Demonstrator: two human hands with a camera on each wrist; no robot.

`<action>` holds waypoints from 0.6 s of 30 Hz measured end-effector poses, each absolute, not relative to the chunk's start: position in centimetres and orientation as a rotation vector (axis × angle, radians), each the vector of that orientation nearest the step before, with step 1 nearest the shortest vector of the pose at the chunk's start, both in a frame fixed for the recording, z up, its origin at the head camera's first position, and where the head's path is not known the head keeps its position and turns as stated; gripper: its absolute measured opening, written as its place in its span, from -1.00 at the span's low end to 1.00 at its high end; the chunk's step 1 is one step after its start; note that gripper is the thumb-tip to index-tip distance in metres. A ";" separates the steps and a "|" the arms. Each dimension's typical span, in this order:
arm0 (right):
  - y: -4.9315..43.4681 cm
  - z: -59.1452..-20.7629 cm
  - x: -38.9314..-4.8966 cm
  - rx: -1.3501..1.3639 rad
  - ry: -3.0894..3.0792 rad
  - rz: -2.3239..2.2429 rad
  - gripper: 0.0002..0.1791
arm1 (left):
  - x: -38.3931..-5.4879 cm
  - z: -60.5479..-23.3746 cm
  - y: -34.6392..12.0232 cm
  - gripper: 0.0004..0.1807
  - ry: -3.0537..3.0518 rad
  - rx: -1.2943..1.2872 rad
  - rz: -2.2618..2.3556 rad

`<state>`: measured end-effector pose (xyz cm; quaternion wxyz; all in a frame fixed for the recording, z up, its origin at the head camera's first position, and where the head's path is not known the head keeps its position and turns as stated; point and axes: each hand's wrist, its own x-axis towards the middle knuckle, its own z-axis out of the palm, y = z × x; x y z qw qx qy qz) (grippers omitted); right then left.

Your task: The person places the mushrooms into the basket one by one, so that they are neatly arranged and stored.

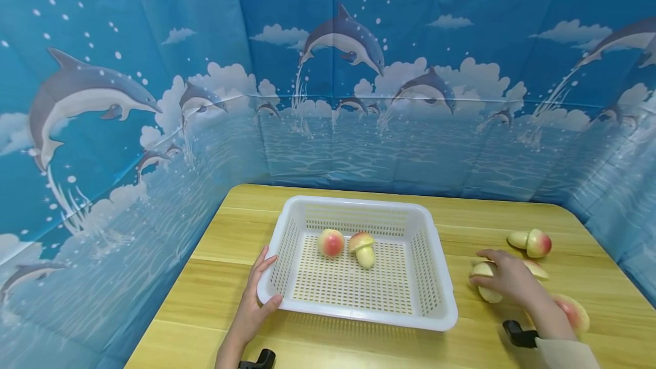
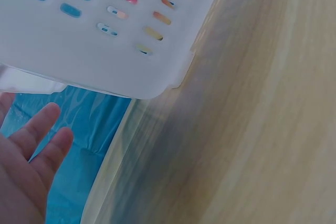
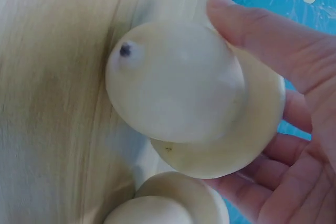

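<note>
With my right hand (image 1: 504,278) I grip a toy mushroom (image 3: 176,82) by its cap, thumb on one side and fingers on the other. Its pale rounded stem, marked by a dark spot, faces the right wrist camera. A second pale mushroom (image 3: 152,213) lies just below it in that view. My left hand (image 1: 251,306) rests at the left front corner of a white plastic basket (image 1: 353,316), its fingers and thumb spread along the rim. Inside the basket are a toy peach-like round piece (image 1: 331,242) and a red-and-yellow mushroom (image 1: 363,249).
Beyond my right hand lies a mushroom with a red cap (image 1: 538,244). Another pale piece (image 1: 536,269) shows behind the hand, and a red-and-yellow one (image 1: 571,312) sits beside my right wrist. A blue dolphin-printed sheet (image 1: 328,152) hangs round the wooden table (image 1: 200,283).
</note>
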<state>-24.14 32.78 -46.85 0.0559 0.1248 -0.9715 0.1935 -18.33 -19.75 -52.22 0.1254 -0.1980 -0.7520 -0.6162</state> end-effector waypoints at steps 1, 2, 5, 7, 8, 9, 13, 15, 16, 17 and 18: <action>32.8 -46.8 -24.1 0.378 -2.952 0.582 -0.25 | -18.3 -52.2 -19.7 -0.24 -2.189 -0.574 -1.798; 32.8 -46.8 -24.0 0.376 -2.957 0.576 -0.25 | -18.3 -52.2 -19.7 -0.24 -2.187 -0.573 -1.801; 32.8 -46.8 -23.9 0.366 -2.968 0.558 -0.23 | -18.3 -52.1 -19.8 -0.24 -2.178 -0.580 -1.796; 32.9 -46.8 -23.8 0.360 -2.971 0.556 -0.21 | -18.3 -52.1 -19.7 -0.24 -2.170 -0.584 -1.794; 32.9 -46.9 -23.8 0.356 -2.972 0.554 -0.21 | -18.3 -52.1 -19.7 -0.24 -2.166 -0.587 -1.791; 32.9 -46.9 -23.8 0.354 -2.972 0.551 -0.20 | -18.3 -52.1 -19.8 -0.24 -2.173 -0.587 -1.784; 32.7 -46.8 -23.5 0.342 -2.978 0.545 -0.19 | -18.3 -52.1 -19.8 -0.24 -2.200 -0.577 -1.777; 32.6 -46.8 -23.4 0.331 -2.984 0.543 -0.18 | -18.3 -52.1 -19.9 -0.24 -2.211 -0.574 -1.778; 32.6 -46.8 -23.3 0.324 -2.989 0.544 -0.18 | -18.3 -52.1 -19.9 -0.24 -2.207 -0.577 -1.781; 32.6 -46.8 -23.3 0.322 -2.992 0.543 -0.18 | -18.3 -52.1 -19.9 -0.24 -2.202 -0.580 -1.784; 32.6 -46.8 -23.2 0.317 -2.998 0.543 -0.19 | -18.3 -52.2 -19.9 -0.24 -2.201 -0.580 -1.783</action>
